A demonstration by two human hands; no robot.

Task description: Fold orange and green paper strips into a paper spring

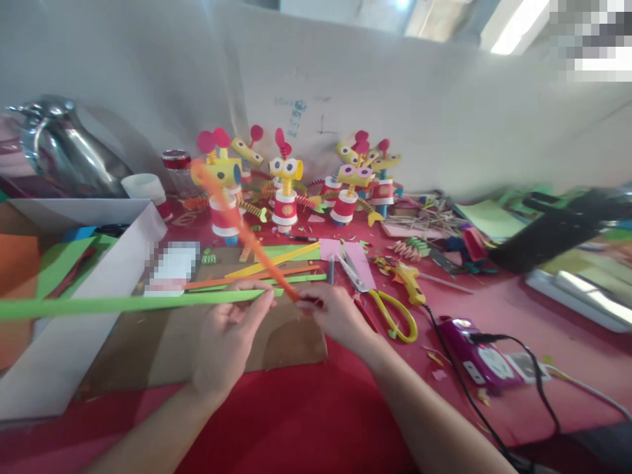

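Note:
My left hand point(230, 339) pinches the end of a long green paper strip point(123, 304) that runs off to the left. My right hand point(336, 315) pinches the lower end of an orange paper strip point(232, 214) that rises up and to the left, blurred. The two strip ends meet between my fingertips, above a piece of brown cardboard point(162, 349) on the red table point(306, 415). More loose paper strips point(276, 263) lie just beyond my hands.
Several paper-cup figures point(285, 191) with yellow heads stand at the back. Yellow-handled scissors point(390, 309) and a yellow glue gun point(407, 276) lie right of my hands, a purple power strip point(476, 352) further right. A white box point(79, 289) and a metal kettle point(64, 148) sit left.

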